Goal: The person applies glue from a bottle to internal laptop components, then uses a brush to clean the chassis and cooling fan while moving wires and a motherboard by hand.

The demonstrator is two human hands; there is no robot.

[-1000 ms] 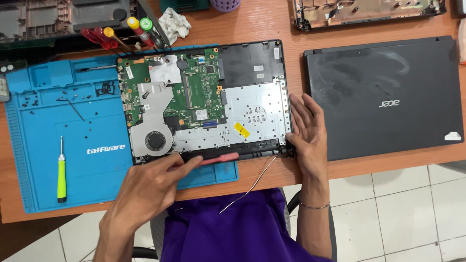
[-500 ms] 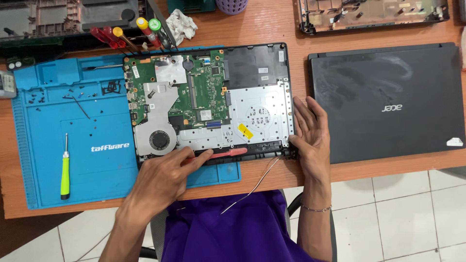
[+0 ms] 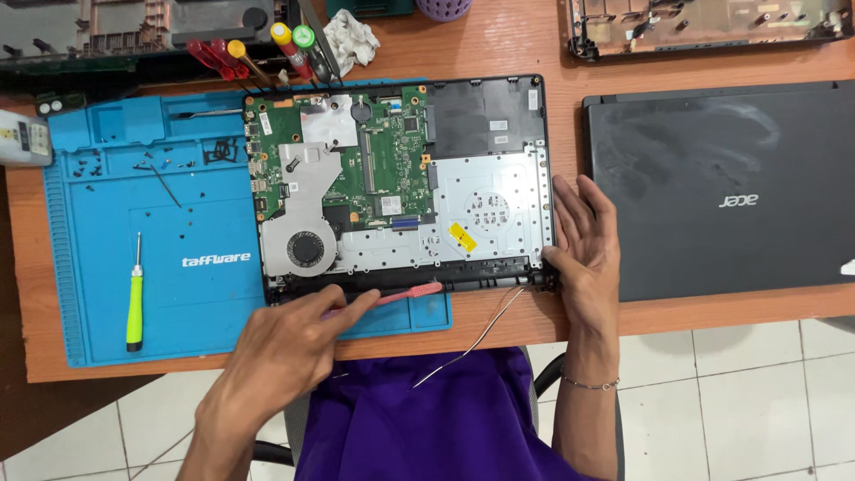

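An opened laptop base (image 3: 481,116) with its green circuit board (image 3: 383,151), fan (image 3: 305,249) and silver metal plate lies on a blue work mat (image 3: 116,205). My left hand (image 3: 285,343) grips a red-handled tool (image 3: 411,292) that lies along the laptop's near edge. My right hand (image 3: 583,240) rests flat with fingers apart against the laptop's right near corner. A thin grey cable (image 3: 472,343) trails from that corner down over the table edge toward my purple lap.
A green-handled screwdriver (image 3: 134,298) and small loose screws lie on the mat. A closed black laptop lid (image 3: 721,187) sits to the right. Screwdrivers (image 3: 267,49), a crumpled cloth, a dismantled chassis (image 3: 704,22) and other gear line the far edge. The wooden table (image 3: 499,49) ends near me.
The camera view has shifted a little. My left hand has slid slightly right along the laptop's near edge with the red tool. The right hand stays at the corner.
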